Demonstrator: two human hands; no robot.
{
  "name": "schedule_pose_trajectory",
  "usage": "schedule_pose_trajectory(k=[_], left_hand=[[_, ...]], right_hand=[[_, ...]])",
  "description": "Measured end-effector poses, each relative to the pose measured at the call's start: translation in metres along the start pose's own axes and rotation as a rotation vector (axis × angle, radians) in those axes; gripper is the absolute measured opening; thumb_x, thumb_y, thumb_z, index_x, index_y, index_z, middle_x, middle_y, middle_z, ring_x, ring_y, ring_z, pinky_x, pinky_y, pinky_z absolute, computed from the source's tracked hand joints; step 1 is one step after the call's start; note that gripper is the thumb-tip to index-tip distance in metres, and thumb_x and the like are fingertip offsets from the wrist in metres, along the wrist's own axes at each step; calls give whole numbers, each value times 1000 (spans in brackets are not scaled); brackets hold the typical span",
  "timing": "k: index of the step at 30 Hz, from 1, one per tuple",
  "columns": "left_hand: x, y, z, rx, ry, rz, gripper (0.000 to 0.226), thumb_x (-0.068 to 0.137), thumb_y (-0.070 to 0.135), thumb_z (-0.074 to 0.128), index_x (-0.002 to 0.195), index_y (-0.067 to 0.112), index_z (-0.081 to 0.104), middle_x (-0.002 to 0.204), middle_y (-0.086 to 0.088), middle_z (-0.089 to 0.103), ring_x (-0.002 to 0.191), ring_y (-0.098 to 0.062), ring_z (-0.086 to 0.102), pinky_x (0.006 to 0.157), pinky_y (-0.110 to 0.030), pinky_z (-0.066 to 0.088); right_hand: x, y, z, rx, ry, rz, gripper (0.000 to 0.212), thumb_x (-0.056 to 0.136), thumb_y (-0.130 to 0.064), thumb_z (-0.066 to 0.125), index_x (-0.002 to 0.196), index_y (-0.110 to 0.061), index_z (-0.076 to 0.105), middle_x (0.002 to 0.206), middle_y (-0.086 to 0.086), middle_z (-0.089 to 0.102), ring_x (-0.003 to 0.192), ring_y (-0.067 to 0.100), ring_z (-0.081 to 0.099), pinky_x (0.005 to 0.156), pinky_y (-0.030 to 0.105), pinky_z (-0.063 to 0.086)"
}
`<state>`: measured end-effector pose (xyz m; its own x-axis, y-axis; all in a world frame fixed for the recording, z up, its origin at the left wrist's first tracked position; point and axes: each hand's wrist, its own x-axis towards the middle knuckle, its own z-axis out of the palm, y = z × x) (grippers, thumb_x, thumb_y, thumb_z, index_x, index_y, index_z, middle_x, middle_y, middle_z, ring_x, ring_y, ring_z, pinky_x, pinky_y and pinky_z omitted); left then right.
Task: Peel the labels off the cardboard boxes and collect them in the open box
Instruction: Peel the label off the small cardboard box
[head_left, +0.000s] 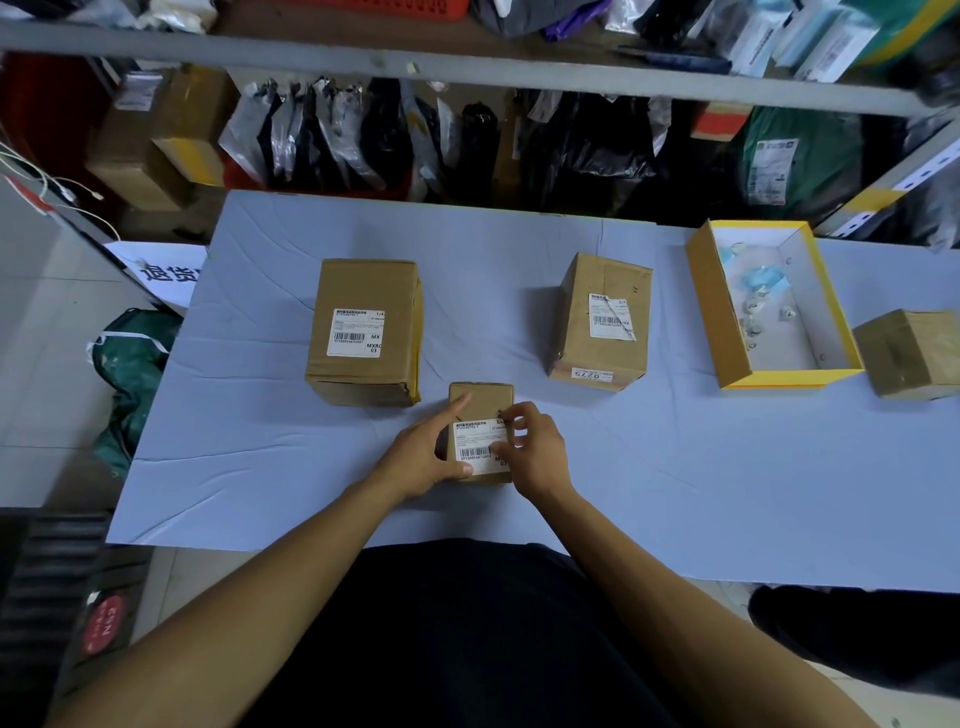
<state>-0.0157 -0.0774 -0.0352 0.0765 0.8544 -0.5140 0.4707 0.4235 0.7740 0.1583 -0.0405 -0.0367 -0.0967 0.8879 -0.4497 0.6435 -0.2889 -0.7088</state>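
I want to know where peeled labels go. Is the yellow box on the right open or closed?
Open. The yellow box has no lid on it; its white inside shows, with crumpled scraps on its floor.

Small labelled cardboard box (480, 402) nearest; two bigger labelled boxes (366, 332) behind; yellow open box (774, 306) right.

Both forearms reach forward to the small box (480, 415). Left hand (421, 452) grips its left side, index extended. Right hand (535, 449) at its right edge, fingers (511, 415) curled, pinching.
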Motion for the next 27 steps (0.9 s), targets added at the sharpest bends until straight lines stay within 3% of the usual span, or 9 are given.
schedule_pose_trajectory(k=[5, 11, 15, 19, 23, 25, 27], left_hand=[[1, -1, 0, -6, -3, -5, 97, 77, 15, 79, 146, 51, 22, 146, 2, 46, 124, -17, 50, 99, -34, 51], [0, 0, 0, -19, 4, 1, 96, 77, 13, 79, 147, 48, 23, 145, 4, 46, 116, -10, 48, 95, -26, 50], [1, -1, -1, -24, 2, 2, 97, 76, 14, 80, 147, 49, 24, 146, 4, 45, 120, -10, 48, 98, -25, 48], [1, 0, 0, -29, -3, -1, 97, 77, 12, 79, 148, 46, 24, 146, 3, 44, 120, -11, 46, 97, -25, 48], [1, -1, 0, -34, 0, -1, 97, 76, 11, 79, 148, 45, 24, 147, 2, 44, 122, -11, 46, 99, -27, 47], [1, -1, 0, -23, -1, -1, 97, 77, 12, 79, 148, 46, 23, 147, 1, 43, 121, -12, 45, 100, -29, 48], [2, -1, -1, -15, -3, -2, 97, 77, 13, 79, 147, 49, 22, 148, 1, 41, 125, -15, 45, 100, -32, 49]], right_hand=[[5, -5, 2, 160, 7, 97, 16, 82, -10, 68, 88, -22, 59, 111, 10, 62, 88, 24, 65, 55, 21, 45], [8, -11, 2, 281, 64, 170, 17, 85, -11, 65, 72, -20, 60, 90, 9, 70, 69, 18, 62, 50, 23, 45], [8, -8, 4, 359, 56, 166, 14, 83, -13, 67, 72, -19, 62, 94, 8, 70, 72, 21, 65, 55, 28, 47], [4, -2, 4, 407, 42, 143, 20, 81, -11, 69, 73, -30, 63, 101, 7, 69, 84, 27, 69, 72, 42, 57], [-2, 4, 1, 478, 14, 113, 28, 84, -2, 66, 98, -26, 72, 109, 7, 67, 93, 25, 69, 70, 29, 59], [-2, 3, 0, 526, 13, 140, 27, 85, 0, 66, 101, -20, 74, 104, 7, 69, 87, 21, 71, 65, 22, 57], [-3, 0, -1, 562, 31, 164, 24, 84, -1, 67, 96, -20, 74, 96, 2, 71, 79, 15, 72, 66, 23, 58]])
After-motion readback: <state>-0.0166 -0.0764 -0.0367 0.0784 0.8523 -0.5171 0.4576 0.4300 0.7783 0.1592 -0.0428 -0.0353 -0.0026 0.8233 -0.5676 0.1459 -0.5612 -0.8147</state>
